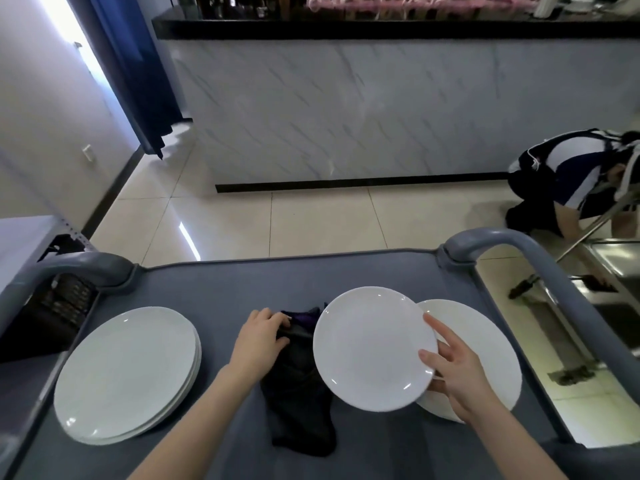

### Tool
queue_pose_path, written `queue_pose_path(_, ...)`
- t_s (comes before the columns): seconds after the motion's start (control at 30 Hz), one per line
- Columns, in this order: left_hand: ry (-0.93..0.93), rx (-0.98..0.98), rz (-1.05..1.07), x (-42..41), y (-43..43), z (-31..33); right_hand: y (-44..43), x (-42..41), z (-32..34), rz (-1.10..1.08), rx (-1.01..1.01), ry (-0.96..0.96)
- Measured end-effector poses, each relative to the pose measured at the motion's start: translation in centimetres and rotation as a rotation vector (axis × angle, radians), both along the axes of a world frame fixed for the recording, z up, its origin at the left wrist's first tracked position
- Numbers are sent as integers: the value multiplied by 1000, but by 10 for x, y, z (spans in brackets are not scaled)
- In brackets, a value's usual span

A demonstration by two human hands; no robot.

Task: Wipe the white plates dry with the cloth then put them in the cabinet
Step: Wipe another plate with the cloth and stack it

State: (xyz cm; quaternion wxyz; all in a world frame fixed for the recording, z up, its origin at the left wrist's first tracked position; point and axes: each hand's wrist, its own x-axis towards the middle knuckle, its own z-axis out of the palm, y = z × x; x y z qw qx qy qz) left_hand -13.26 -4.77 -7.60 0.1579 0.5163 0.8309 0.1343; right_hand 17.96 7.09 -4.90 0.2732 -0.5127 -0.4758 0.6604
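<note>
Head view is showing 2 bare forearms reaching forward over the grey table [214, 289]. Nearest, the dark cloth [301, 410] is lying crumpled along the table's middle, running away from the person. The right hand [457, 372] is holding a white plate [372, 348] by its right rim, its grip clamped there. This plate is hanging raised and slightly tilted. It is overlapping the cloth's right edge and a second plate [485, 344], which is lying flat on the table beneath and to the right. The left hand [259, 336] is resting on the cloth's far end, its grip clamped on the fabric with fingers curled over it. On the left, a stack of white plates [128, 372] is sitting flat, well apart from the cloth. At the table's far corners, 2 curved grey handles [485, 240] are rising. Beyond, pale floor tiles [311, 220] are leading to a marble-patterned counter front [346, 109]. A blue curtain [138, 64] is hanging at left, and another person [568, 174] is crouching at far right.
</note>
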Motion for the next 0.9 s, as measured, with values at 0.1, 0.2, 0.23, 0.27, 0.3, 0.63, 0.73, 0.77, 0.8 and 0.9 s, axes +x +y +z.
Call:
queue_pose_path(0.1, -31, 16, 36, -7, -3, 2, -1, 1, 1, 4, 3, 7)
queue_pose_path(0.2, -203, 142, 134, -8, -11, 15, -2, -2, 5, 9, 13, 12)
queue_pose_path(0.23, -279, 198, 173, -7, -15, 22, -2, -4, 7, 14, 14, 16)
queue_pose_path(0.27, -344, 248, 208, -6, -19, 30, -3, -6, 8, 21, 13, 20)
queue_pose_path(0.3, -388, 289, 234, -6, -21, 39, -3, -8, 10, 30, 13, 23)
queue_pose_path(0.63, -402, 550, 292, 45, -13, 112, -18, -34, 28, 130, 36, 80)
queue_pose_path(0.73, -541, 296, -116, 82, -10, 108, -25, -42, 32, 134, 17, 118)
queue_pose_path(0.77, -488, 175, -249, 92, -10, 102, -27, -43, 33, 130, 12, 131)
queue_pose_path(0.8, -368, 114, -341, 97, -11, 95, -28, -43, 33, 125, 8, 139)
queue_pose_path(0.9, -60, 346, -315, 92, -25, 79, -29, -39, 32, 90, -18, 153)
